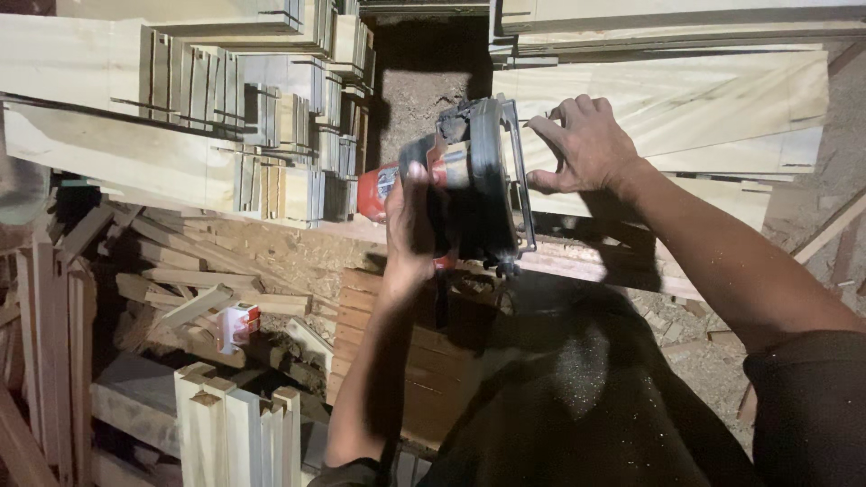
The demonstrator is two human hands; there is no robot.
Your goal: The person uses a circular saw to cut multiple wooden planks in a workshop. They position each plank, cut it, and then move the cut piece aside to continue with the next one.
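Sawdust-flecked dark trousers [577, 397] fill the foreground, just below a red-and-black circular saw [460, 194] that serves as the centre of the scene. Wrapped around the saw's handle, the left hand [410, 225] grips it with fingers pressed together. Right of the saw, the right hand [582, 144] lies on a pale plank [722, 99], fingers spread and bent, fingertips touching the wood beside the saw's metal base plate [519, 180]. Left of the saw stand rows of notched wooden pieces [262, 126] stacked on edge. Below and left of the saw, offcuts [198, 289] lie heaped, with a small red-and-white can [237, 325] among them.
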